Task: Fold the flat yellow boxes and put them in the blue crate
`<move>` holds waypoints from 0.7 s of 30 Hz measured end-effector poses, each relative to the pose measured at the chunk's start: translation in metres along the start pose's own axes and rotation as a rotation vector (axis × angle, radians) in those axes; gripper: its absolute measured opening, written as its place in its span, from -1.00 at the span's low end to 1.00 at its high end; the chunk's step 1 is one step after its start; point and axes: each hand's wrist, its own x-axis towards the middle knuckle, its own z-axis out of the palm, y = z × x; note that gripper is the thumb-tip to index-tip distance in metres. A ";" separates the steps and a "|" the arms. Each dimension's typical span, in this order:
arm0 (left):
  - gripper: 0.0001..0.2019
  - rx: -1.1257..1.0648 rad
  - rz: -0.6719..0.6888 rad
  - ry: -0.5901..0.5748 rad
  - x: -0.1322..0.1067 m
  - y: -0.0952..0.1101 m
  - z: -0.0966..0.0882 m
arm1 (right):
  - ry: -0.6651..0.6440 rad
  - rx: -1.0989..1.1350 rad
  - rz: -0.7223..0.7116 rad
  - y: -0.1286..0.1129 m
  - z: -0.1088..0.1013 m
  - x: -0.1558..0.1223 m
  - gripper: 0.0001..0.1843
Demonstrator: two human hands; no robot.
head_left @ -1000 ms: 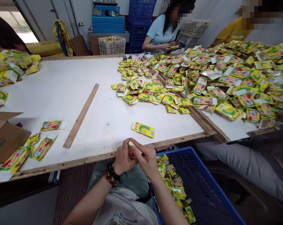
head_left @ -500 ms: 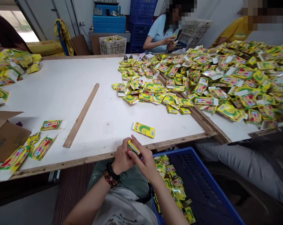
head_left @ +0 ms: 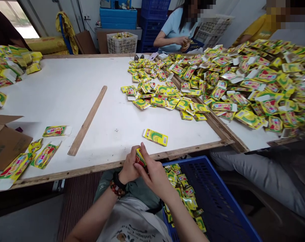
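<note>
Okay, on the head view I have 2 bare hands together just over the near wooden edge of the white table (head_left: 66, 101). The left hand (head_left: 128, 166), with a beaded bracelet (head_left: 116, 188) and a black wristband (head_left: 119, 181) at its wrist, and the right hand (head_left: 155, 179) pinch a small yellow carton (head_left: 140, 158) between their fingers, close above the table edge. Just beyond them, 1 flat carton (head_left: 155, 137) lies alone on the white surface, near a loose wooden strip (head_left: 87, 120). Below the right hand, yellow packets (head_left: 182, 198) fill part of a blue plastic crate (head_left: 230, 196). More cartons lie in a big heap (head_left: 250, 87) at far right, and a cardboard box (head_left: 6, 143) sits at left. Across the table, a co-worker in a light-blue top (head_left: 172, 30) handles a small yellow piece.
</note>
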 end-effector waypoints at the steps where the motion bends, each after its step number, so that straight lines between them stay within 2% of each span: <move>1: -0.57 -0.019 0.001 0.001 0.000 0.001 -0.001 | -0.017 0.023 0.012 0.000 -0.001 0.000 -0.26; 5: -0.51 -0.138 0.010 -0.051 0.000 0.003 -0.006 | -0.098 0.217 0.034 0.007 -0.011 -0.001 -0.15; 8: -0.44 -0.267 0.029 -0.145 0.001 0.004 -0.010 | -0.163 0.296 -0.044 0.012 -0.025 0.002 -0.31; 10: -0.43 -0.333 0.046 -0.200 0.002 0.005 -0.012 | -0.226 0.274 -0.087 0.014 -0.034 0.006 -0.39; 14: -0.46 -0.376 0.075 -0.269 0.005 0.008 -0.016 | -0.300 0.217 -0.138 0.017 -0.043 0.013 -0.40; 18: -0.49 -0.399 0.121 -0.277 0.008 0.008 -0.017 | -0.279 0.184 -0.159 0.014 -0.043 0.015 -0.44; 21: -0.49 -0.372 0.154 -0.240 0.007 0.005 -0.016 | -0.231 0.055 -0.183 0.005 -0.036 0.012 -0.46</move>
